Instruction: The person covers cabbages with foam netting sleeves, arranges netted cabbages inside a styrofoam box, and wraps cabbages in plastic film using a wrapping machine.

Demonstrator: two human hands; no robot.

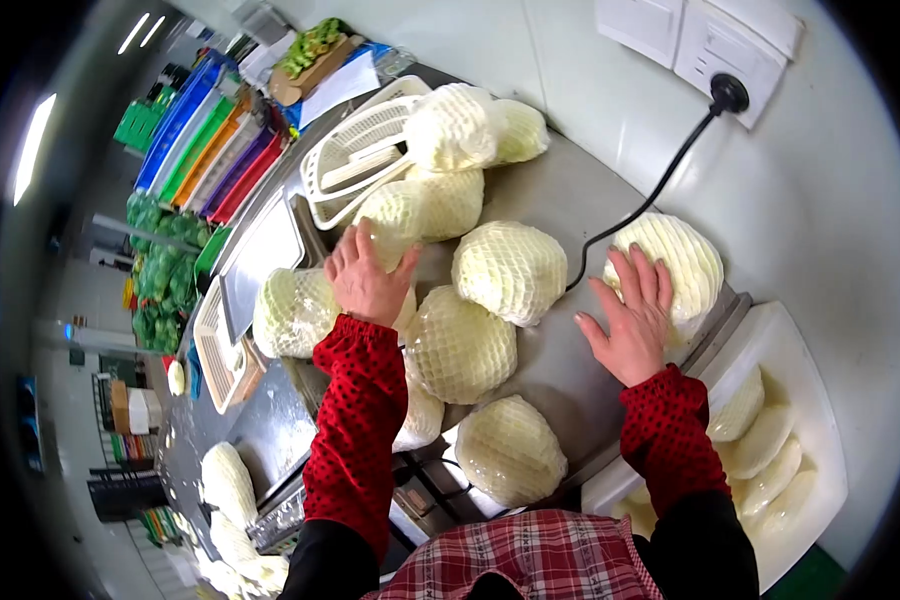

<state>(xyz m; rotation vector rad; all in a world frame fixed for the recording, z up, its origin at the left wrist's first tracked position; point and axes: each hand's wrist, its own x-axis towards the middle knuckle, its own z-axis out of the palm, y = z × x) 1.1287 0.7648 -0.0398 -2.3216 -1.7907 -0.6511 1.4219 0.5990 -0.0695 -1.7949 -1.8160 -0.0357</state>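
Two round, net-ridged bundles (692, 268), left hand (368, 288) with fingers spread on one, right hand (632, 330) likewise, metal counter (575, 185).

At least ten pale, round, net-wrapped heads (510, 272) are visible, with overlaps obscuring the exact count, and at least four smooth pale pieces (760, 442). There are two bare hands, one left hand (366, 285) and one right hand (632, 318), and one black round plug (730, 93).

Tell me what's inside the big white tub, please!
Pale, rounded pieces lie in the tub. The right sleeve hides part of it, and whatever is underneath the pieces can't be seen.
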